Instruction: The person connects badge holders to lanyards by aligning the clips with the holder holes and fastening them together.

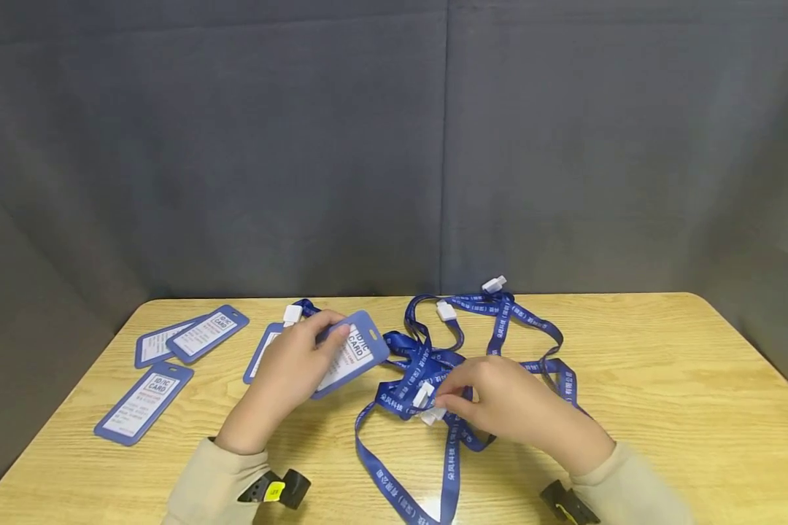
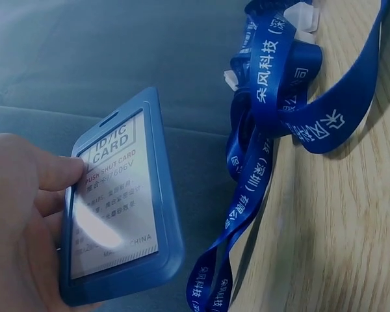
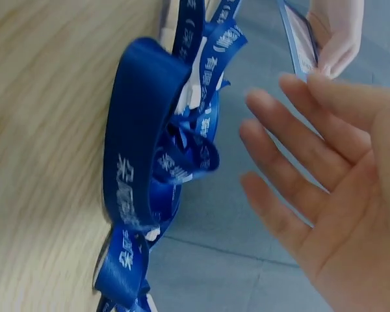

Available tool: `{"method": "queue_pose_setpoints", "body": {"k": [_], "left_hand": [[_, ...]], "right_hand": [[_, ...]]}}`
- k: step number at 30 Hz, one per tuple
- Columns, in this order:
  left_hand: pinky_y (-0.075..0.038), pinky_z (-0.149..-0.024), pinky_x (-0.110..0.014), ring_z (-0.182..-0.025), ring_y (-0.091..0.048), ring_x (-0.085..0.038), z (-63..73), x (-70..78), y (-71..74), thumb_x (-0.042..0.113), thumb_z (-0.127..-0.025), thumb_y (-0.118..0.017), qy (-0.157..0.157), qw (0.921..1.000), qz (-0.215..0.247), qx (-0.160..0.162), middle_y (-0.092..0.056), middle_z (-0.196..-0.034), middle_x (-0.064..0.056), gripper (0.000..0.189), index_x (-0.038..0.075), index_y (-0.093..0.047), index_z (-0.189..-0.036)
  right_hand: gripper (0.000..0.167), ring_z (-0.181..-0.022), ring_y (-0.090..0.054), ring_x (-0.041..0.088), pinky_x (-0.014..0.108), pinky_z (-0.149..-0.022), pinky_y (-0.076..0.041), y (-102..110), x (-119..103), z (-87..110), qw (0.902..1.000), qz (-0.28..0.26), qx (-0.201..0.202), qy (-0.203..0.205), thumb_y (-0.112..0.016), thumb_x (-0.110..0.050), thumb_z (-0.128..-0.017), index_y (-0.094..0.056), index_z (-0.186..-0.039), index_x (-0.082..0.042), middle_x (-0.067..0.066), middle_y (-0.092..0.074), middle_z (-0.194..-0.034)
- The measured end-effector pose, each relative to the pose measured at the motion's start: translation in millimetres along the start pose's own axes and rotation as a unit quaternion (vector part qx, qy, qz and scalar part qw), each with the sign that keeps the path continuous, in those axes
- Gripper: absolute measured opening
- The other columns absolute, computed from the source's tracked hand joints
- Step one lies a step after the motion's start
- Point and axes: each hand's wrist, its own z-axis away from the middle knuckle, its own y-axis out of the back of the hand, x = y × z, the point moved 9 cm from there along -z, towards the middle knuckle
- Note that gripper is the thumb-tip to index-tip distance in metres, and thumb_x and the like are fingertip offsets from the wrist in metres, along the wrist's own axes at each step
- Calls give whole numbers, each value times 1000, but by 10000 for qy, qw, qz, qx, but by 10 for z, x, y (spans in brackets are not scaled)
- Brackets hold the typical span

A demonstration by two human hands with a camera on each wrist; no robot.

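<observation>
A blue ID card holder [image 1: 366, 356] with a white printed insert is pinched between the thumb and fingers of my left hand [image 1: 292, 368], tilted above the table. In the left wrist view the card holder [image 2: 117, 195] faces the camera, its slot at the top. My right hand [image 1: 505, 401] is over a tangle of blue lanyards [image 1: 452, 459], near a white plastic clip [image 1: 423, 394]. In the right wrist view the fingers of my right hand [image 3: 351, 175] are loosely spread, apart from the lanyard [image 3: 133, 136], and hold nothing.
Several card holders, one of them [image 1: 144, 405] nearest the front, lie on the table [image 1: 683, 408] at left. Behind my left hand lies another card holder [image 1: 260, 354], beside a white clip [image 1: 292, 314] on a lanyard. More clips [image 1: 446, 311] lie at the back. A dark curtain [image 1: 394, 146] stands behind.
</observation>
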Motion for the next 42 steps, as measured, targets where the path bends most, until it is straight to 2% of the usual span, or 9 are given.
{"method": "queue_pose_setpoints", "body": {"k": [3, 5, 11, 17, 20, 25, 32, 37, 42], "left_hand": [[-47, -90, -50, -100, -63, -27, -8, 23, -4, 30, -103, -54, -31, 10000, 8, -13, -68, -120, -9, 27, 15, -67, -121], [-47, -89, -50, -99, -63, -26, -10, 25, -8, 30, -103, -54, -24, 10000, -7, -17, -68, -119, -9, 26, 15, -67, -120], [-47, -89, -50, -100, -63, -26, -5, -3, -20, 29, -103, -54, 30, 10000, -13, -48, -68, -119, -8, 25, 16, -68, -118], [-48, -85, -49, -95, -63, -26, 6, -33, 8, 29, -103, -54, 20, 9999, -120, 15, -69, -117, -9, 24, 16, -68, -117], [-48, -85, -50, -96, -63, -26, 12, -54, 6, 30, -103, -54, 43, 9999, -131, 0, -69, -117, -9, 25, 16, -68, -118], [-47, -88, -51, -103, -64, -29, 12, -79, -3, 31, -103, -53, 38, 9999, -145, -17, -68, -119, -8, 26, 16, -67, -119], [-47, -91, -53, -111, -63, -32, -2, -82, -11, 31, -103, -53, -34, 9999, -93, -38, -68, -120, -8, 26, 15, -67, -120], [-46, -93, -53, -112, -62, -32, 4, -99, -7, 31, -103, -53, -20, 10000, -11, -48, -68, -121, -8, 28, 14, -67, -121], [-46, -93, -53, -112, -62, -31, 13, -104, -2, 30, -103, -53, -13, 10000, 35, -44, -67, -122, -8, 27, 13, -66, -121]], "right_hand": [[4, -77, -61, 1, 24, -67, -51, -63, -56, 15, 9995, 103, -174, 242, -76, -23, -89, -79, -89, -19, -16, -70, -85], [2, -79, -63, 4, 26, -70, -52, -88, -76, 20, 9990, 193, -185, 353, -79, -20, -86, -79, -88, -19, -15, -70, -85], [15, -90, -67, 11, 32, -79, -54, -176, -67, 16, 9981, 424, -308, 327, -83, -15, -81, -79, -95, -18, -10, -73, -94], [23, -97, -65, 14, 34, -85, -53, -218, -128, -17, 9957, 674, 46, 640, -84, -9, -78, -76, -98, -16, -7, -71, -101], [23, -99, -64, 15, 35, -87, -52, -253, -139, -16, 9942, 762, 90, 750, -82, -6, -80, -75, -99, -16, -6, -71, -105], [24, -97, -64, 17, 37, -85, -53, -298, -90, 5, 9942, 883, -11, 613, -79, -4, -82, -74, -102, -14, -4, -68, -104], [37, -92, -61, 15, 35, -80, -54, -307, -18, 15, 9955, 838, -124, 415, -84, 4, -71, -76, -101, -16, -4, -64, -98], [32, -87, -61, 14, 31, -77, -54, -305, 11, 21, 9961, 816, -135, 320, -83, 4, -72, -77, -97, -14, -5, -63, -91], [23, -86, -61, 11, 31, -75, -54, -289, 35, 15, 9966, 751, -298, 141, -81, -6, -80, -73, -100, -15, -7, -63, -95]]}}
